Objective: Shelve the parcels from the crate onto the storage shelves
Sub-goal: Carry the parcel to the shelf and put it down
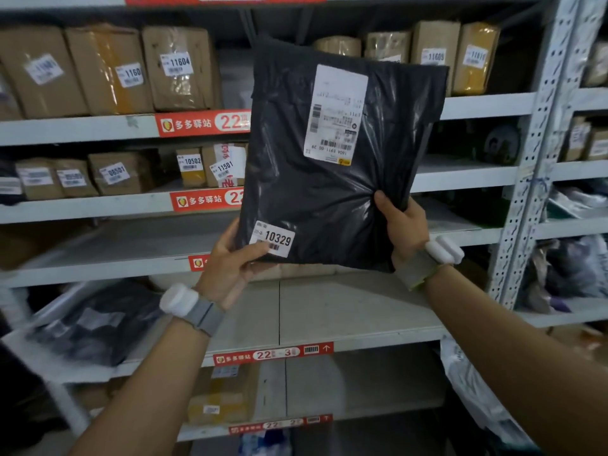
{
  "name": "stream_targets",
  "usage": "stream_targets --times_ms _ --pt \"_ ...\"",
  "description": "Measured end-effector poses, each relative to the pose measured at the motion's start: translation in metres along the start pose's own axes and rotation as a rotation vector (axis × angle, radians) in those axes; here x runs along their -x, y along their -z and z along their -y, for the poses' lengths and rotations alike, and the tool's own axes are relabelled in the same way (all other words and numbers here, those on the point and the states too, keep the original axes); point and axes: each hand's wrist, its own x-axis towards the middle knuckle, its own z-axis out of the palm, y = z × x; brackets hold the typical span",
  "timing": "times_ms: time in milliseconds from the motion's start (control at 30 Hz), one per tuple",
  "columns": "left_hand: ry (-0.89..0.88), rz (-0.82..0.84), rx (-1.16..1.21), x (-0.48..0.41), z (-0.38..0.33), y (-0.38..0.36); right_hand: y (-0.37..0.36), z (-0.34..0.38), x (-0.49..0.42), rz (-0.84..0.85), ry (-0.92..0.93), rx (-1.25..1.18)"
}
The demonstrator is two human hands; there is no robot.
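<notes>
Black poly-bag parcel point(329, 179) held upright between both hands, in front of the shelves. The left hand point(230, 261) pinches its lower-left corner with the thumb on the white 10329 sticker point(273, 239), and the right hand point(403, 225) grips the lower-right edge, film bunched under the thumb. A bare shelf board point(355, 311) lies just below and beyond the hands; taped cardboard boxes point(179, 67) stand above, toward the left hand's side. Risk, as judged: the grip is only along the bottom edge, so the soft bag may fold over or slide out of the slick film, and its top could catch a shelf lip going in.
</notes>
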Motion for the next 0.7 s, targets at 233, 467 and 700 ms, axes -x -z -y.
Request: stream_targets --times_ms 233,467,700 --pt "0.110 -0.250 0.120 0.046 0.035 -0.005 -0.026 -0.050 0.050 0.048 -0.243 -0.152" --pt "0.253 -0.559 -0.045 0.103 0.075 0.064 -0.035 -0.098 0.089 0.021 -0.490 -0.121" --pt "0.489 -0.721 -0.026 0.157 0.101 0.109 -0.046 -0.182 0.143 0.050 -0.670 0.144"
